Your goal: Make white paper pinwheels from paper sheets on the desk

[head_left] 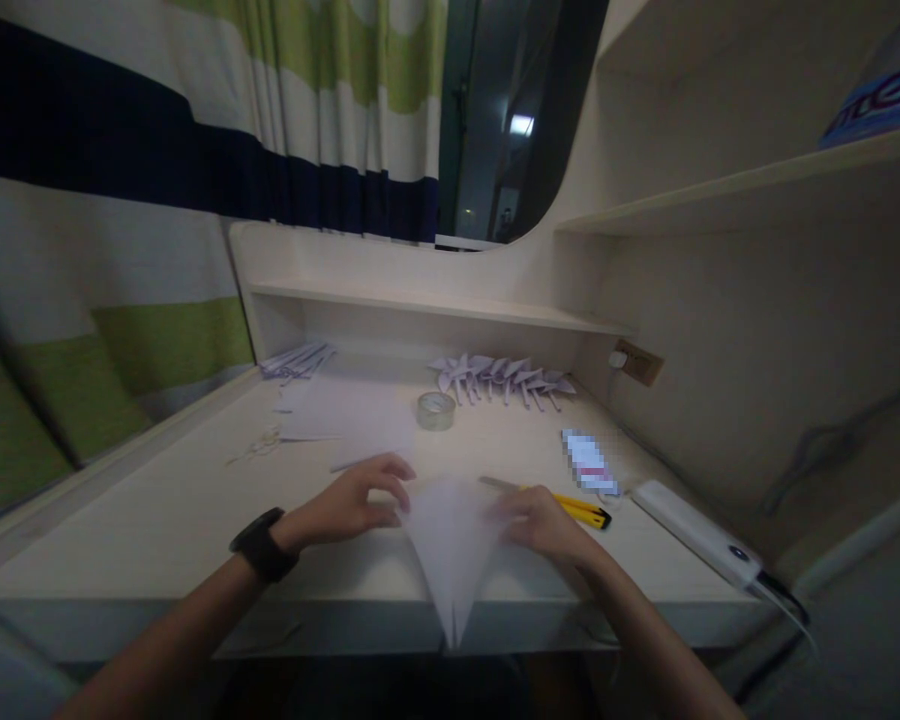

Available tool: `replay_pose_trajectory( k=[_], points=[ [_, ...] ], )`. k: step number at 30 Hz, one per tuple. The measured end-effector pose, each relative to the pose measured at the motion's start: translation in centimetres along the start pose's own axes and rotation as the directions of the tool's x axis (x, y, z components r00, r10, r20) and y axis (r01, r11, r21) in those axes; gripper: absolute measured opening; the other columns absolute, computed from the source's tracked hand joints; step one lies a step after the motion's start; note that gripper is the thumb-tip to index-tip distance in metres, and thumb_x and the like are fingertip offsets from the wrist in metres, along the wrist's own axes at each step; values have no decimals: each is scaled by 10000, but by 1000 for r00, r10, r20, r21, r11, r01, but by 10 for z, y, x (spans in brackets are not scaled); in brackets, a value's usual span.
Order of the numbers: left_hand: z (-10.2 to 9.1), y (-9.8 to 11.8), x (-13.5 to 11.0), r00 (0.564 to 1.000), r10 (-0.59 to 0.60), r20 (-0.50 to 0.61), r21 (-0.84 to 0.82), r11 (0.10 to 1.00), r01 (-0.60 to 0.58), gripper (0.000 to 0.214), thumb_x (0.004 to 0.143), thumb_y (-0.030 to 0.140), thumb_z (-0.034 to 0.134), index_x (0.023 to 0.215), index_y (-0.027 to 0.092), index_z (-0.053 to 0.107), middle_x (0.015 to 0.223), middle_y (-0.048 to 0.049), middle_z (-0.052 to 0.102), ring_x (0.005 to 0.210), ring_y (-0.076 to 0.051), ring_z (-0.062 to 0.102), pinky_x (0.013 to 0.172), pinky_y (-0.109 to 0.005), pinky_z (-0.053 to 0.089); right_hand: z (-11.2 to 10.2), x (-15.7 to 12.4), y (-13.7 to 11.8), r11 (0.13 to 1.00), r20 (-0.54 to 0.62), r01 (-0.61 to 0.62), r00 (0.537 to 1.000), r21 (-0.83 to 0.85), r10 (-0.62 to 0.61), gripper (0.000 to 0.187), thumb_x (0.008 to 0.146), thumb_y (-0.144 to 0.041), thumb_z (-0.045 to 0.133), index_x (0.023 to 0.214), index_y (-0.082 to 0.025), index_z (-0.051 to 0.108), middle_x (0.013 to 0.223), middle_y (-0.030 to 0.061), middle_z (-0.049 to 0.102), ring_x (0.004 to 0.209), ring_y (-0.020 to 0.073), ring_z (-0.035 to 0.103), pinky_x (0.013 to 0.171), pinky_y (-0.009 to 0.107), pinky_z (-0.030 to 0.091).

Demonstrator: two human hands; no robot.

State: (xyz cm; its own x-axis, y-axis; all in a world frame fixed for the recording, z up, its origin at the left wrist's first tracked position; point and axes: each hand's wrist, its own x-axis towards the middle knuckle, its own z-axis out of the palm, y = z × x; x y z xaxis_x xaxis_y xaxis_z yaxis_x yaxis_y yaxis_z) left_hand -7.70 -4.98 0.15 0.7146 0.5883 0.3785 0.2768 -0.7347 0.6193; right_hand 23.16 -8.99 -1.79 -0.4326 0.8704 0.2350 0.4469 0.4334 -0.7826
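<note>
A white sheet of paper [450,550], folded to a long point, is between my hands. Its narrow tip points toward me past the desk's front edge. At the paper's left corner, my left hand [367,497] has its thumb and fingers closed on the edge. My right hand [536,520] grips the right edge, its fingertips blurred by motion. Beside and partly behind that hand lies a yellow utility knife [581,508] with its blade out. Farther back stands a roll of clear tape [436,410].
Several paper pinwheels [506,375] lie in a row at the back. White sheets [345,410] and a stack of folded paper strips [296,362] occupy the back left. On the right are a phone [589,462] and a white power strip [696,535]. Shelves [742,185] rise above.
</note>
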Motion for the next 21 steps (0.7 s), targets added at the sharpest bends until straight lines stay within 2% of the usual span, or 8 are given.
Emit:
replay_pose_trajectory(
  k=[5, 8, 11, 14, 16, 18, 21],
  points=[
    [9, -13, -14, 995, -93, -32, 58, 994, 95, 177, 757, 352, 703, 886, 233, 720, 1212, -66, 574, 1021, -209, 571, 879, -356, 448, 8, -3, 5, 994, -139, -79, 986, 80, 90, 175, 685, -290, 703, 806, -177, 758, 833, 81, 729, 767, 216, 663, 713, 327, 525],
    [13, -21, -16, 987, -149, -65, 61, 986, 153, 239, 762, 367, 690, 961, 237, 712, 1296, -87, 537, 1045, -235, 573, 836, -365, 475, 8, -5, 6, 990, -149, -69, 985, 125, 88, 154, 684, -300, 704, 772, -185, 758, 771, 64, 718, 710, 193, 645, 671, 306, 515],
    [13, -27, -14, 984, -167, -68, 57, 984, 171, 231, 772, 356, 672, 968, 242, 719, 1310, -89, 541, 1078, -249, 567, 867, -386, 463, 4, -6, 7, 988, -148, -55, 986, 147, 77, 137, 682, -299, 704, 743, -189, 759, 732, 55, 710, 671, 181, 630, 638, 290, 498],
    [11, -27, -11, 982, -185, -46, -27, 983, 184, 190, 782, 354, 652, 905, 238, 740, 1153, -72, 657, 1041, -237, 597, 890, -368, 447, 1, -9, 8, 983, -174, -80, 979, 165, 109, 164, 654, -321, 730, 745, -188, 761, 739, 60, 717, 674, 188, 630, 620, 286, 483],
    [12, -24, -9, 967, -252, -28, -106, 963, 248, 200, 783, 371, 641, 865, 223, 748, 983, -61, 720, 939, -228, 638, 837, -338, 464, 3, -10, 9, 975, -211, -114, 965, 192, 154, 202, 651, -360, 737, 737, -178, 758, 753, 66, 718, 687, 194, 628, 621, 286, 473],
    [14, -18, -7, 938, -343, -44, -162, 929, 332, 237, 780, 398, 629, 815, 199, 753, 858, -53, 736, 810, -218, 655, 750, -309, 475, 8, -10, 10, 954, -256, -167, 939, 250, 231, 267, 676, -423, 714, 694, -158, 743, 719, 69, 704, 653, 184, 608, 583, 272, 451],
    [19, -10, -5, 882, -451, -135, -202, 884, 421, 297, 755, 436, 628, 705, 165, 740, 702, -46, 712, 649, -186, 617, 620, -270, 445, 18, -7, 12, 874, -283, -244, 880, 420, 381, 369, 669, -499, 703, 623, -133, 693, 589, 46, 636, 536, 143, 536, 494, 244, 386]
  ],
)
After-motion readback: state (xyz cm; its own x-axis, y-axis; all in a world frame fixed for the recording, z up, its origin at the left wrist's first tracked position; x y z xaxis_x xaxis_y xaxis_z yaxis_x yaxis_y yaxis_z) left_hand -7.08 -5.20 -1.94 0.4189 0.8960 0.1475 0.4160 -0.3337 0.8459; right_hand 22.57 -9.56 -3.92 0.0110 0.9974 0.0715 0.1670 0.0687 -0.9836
